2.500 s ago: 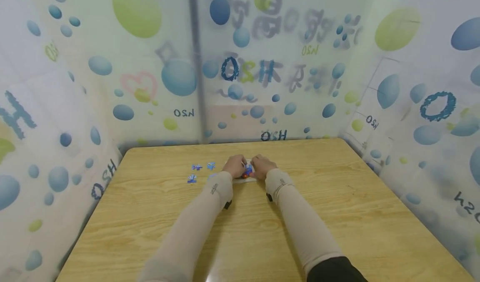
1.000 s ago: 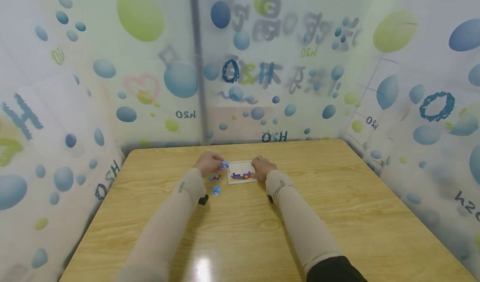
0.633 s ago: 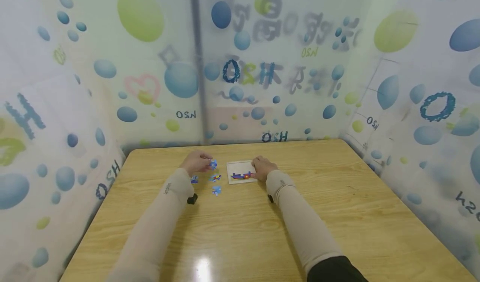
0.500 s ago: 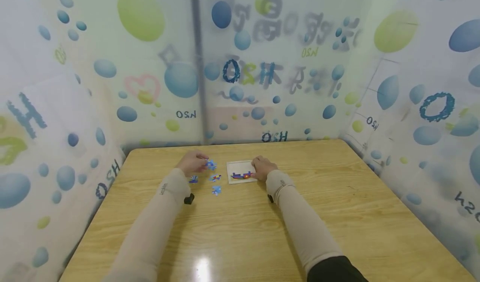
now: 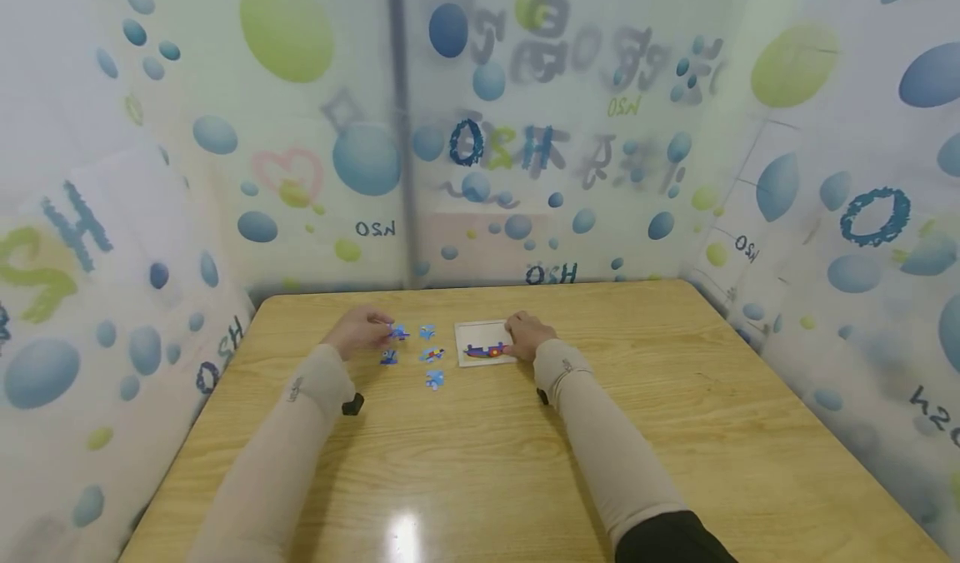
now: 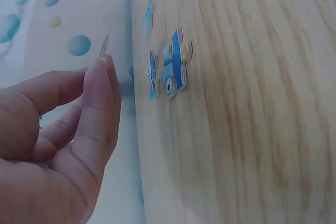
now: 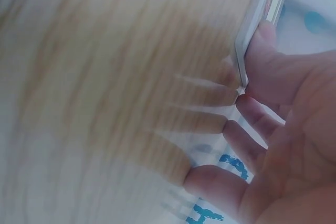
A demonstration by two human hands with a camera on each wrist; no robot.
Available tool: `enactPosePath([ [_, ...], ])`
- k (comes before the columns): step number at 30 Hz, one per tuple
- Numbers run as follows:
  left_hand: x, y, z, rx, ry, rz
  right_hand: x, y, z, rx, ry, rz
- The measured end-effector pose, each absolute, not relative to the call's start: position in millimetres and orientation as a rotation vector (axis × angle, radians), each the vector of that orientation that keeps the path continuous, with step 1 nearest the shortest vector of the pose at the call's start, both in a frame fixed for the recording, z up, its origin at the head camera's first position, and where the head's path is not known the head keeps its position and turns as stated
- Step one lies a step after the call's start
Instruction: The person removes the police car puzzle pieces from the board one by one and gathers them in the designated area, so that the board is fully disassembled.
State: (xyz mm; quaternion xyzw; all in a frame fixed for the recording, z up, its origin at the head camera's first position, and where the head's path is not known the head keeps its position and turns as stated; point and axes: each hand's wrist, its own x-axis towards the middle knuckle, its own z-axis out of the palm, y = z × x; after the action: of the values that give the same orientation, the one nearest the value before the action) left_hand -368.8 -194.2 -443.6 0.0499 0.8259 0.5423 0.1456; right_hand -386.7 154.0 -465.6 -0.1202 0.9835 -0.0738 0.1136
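Note:
My left hand (image 5: 360, 331) is at the table's far left. In the left wrist view thumb and fingers pinch together, with a thin pale edge at the tips, seemingly a puzzle piece (image 6: 105, 45) seen edge-on. Beneath and beside it lie a blue puzzle piece with an eye (image 6: 176, 66) and more blue pieces, including one at the back (image 5: 427, 331). The white puzzle board (image 5: 480, 336) has a row of purple, red and yellow pieces along its bottom. My right hand (image 5: 529, 335) grips the board's right edge, thumb on its near corner (image 7: 242, 64).
Between the hands lie a colourful puzzle piece (image 5: 432, 355) and, nearer, a light blue one (image 5: 435, 379). They rest on the wooden table (image 5: 637, 430). Walls with printed bubbles (image 5: 367, 159) stand behind and on both sides.
My left hand has moved left from the board with a blue puzzle piece, past the loose pieces, uncovering them and the board's blank upper part. The right hand has stayed at the board's right edge.

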Motion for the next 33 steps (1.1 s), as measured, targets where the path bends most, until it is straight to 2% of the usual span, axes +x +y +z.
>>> enactPosePath([
  [15,-336,-211,-438,0.175,2.311,1.491,-388,153,-467,-0.345,2.883,-0.212],
  [33,-315,-184,-455,0.171,2.433,1.257,-387,155,-465,-0.358,2.872,-0.238],
])
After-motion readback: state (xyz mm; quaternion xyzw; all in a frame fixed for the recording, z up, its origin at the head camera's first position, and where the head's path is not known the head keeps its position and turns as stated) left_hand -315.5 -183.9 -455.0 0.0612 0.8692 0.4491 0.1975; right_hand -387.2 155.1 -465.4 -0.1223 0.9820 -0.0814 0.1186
